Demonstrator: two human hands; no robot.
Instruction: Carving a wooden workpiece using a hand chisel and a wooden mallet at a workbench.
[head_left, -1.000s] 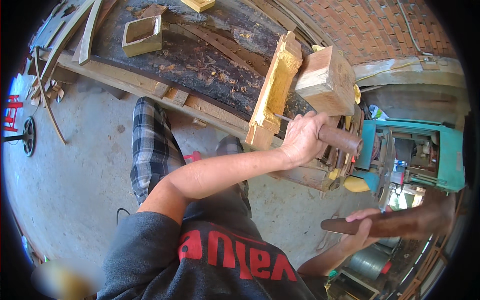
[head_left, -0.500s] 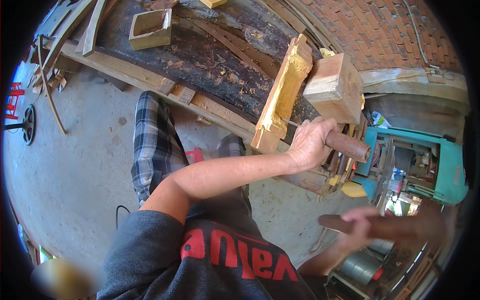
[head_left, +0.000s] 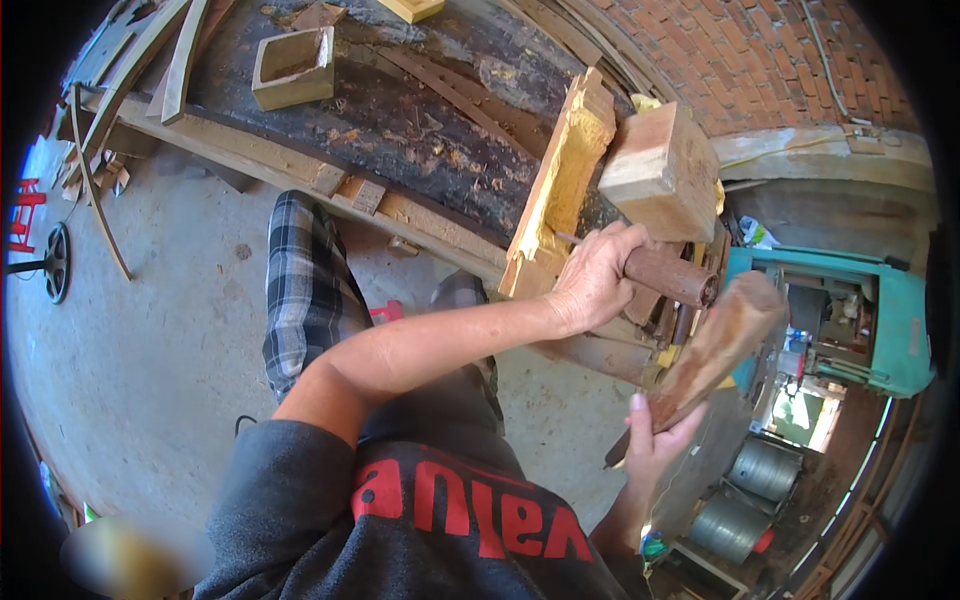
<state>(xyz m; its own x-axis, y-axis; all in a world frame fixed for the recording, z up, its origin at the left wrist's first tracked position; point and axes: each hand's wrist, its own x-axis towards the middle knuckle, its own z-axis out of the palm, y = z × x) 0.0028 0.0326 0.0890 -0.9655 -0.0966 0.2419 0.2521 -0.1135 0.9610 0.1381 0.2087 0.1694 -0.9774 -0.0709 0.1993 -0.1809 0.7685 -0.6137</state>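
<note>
Yellow timber (head_left: 565, 165) sits on the counter (head_left: 405, 155) just past the left hand (head_left: 602, 272), which is wrapped round a chisel (head_left: 670, 277), tip at the timber. Right hand (head_left: 656, 446) grips a wooden mallet (head_left: 712, 355). Looks like chiselling to me; next blow calls for square aim.

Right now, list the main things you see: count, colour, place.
bench: one, dark, upper middle
carved wood: one, yellow, on bench
block: one, tan, beside carved wood
box: one, tan, upper left
chisel: one, brown handle, tip at carved wood
mallet: one, brown, beside chisel
machine: one, teal, right
cylinders: two, grey, lower right
wheel: one, black, left
brick wall: one, reddish, upper right
left hand: one, bare, gripping chisel
right hand: one, bare, gripping mallet
</note>
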